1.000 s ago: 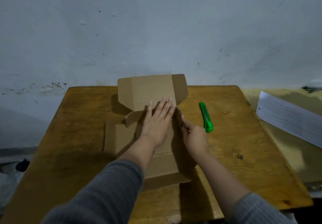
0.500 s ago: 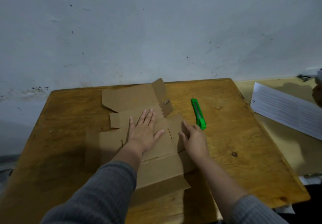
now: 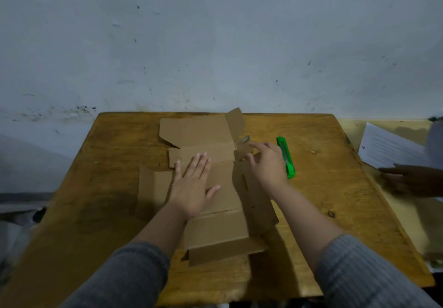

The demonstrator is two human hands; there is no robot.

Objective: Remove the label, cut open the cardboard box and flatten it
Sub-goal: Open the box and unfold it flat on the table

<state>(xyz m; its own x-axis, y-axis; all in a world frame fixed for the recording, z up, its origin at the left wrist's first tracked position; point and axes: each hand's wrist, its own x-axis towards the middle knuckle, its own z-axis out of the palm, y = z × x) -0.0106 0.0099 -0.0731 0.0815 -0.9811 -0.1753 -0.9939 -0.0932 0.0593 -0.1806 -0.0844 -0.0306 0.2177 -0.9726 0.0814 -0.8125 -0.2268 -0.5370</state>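
The brown cardboard box [image 3: 211, 231] lies unfolded and nearly flat in the middle of the wooden table [image 3: 335, 188]. My left hand [image 3: 194, 183] presses flat on its centre panel with fingers spread. My right hand [image 3: 266, 164] reaches over the right side panel, fingers extended toward a small raised flap [image 3: 243, 144] near the far right corner. Another flap stands up at the far edge. A green utility knife [image 3: 286, 156] lies on the table just right of my right hand. No label is visible.
A grey wall runs behind the table. On a second table at the right lies a white printed sheet [image 3: 388, 147], with another person's hand [image 3: 412, 178] resting near it. Bare wood shows left and right of the cardboard.
The far panel has gone from upright to lying flat. My left hand slid nearer on the centre panel. My right hand moved forward from the right side panel toward the small far flap.
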